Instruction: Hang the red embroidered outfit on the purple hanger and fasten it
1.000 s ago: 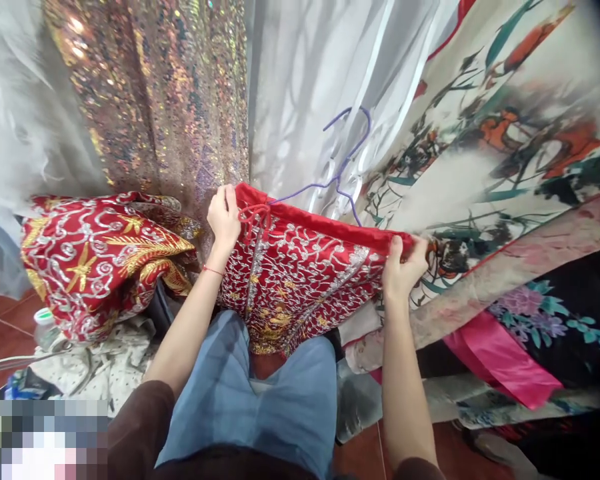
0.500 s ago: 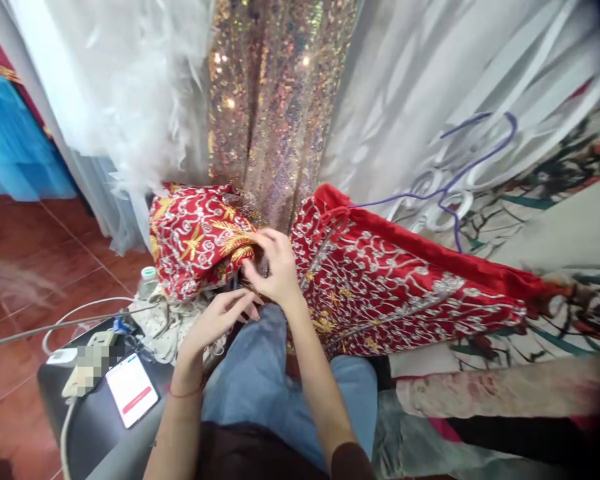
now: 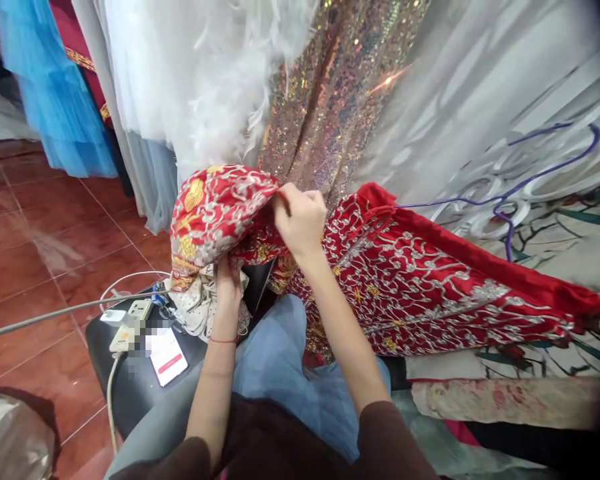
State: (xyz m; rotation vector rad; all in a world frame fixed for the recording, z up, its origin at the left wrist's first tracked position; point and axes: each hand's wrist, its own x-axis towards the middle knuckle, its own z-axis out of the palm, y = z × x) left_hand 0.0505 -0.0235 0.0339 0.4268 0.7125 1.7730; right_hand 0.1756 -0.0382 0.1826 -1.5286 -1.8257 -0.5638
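A red embroidered garment (image 3: 220, 207) with silver and gold patterns is bunched in front of me, and its wide part spreads out to the right. My right hand (image 3: 300, 217) is closed on the upper edge of the bunched part and lifts it. Beneath the same fold is my left hand (image 3: 227, 280), its fingers mostly hidden by the cloth. A purple hanger (image 3: 505, 197) sticks out from the red band at the garment's top edge.
On a black seat (image 3: 130, 393) at the left lie a phone (image 3: 169, 357), a power strip (image 3: 131, 325) and cream dotted cloth (image 3: 197, 303). A grey cable (image 3: 75, 310) crosses the left side. White feathered fabric (image 3: 220, 87) and a sequined dress (image 3: 330, 100) hang ahead.
My right hand has gone from loosely pinching the fold to lifting it higher. My left hand has moved under the cloth. The view has shifted, showing more floor at left.
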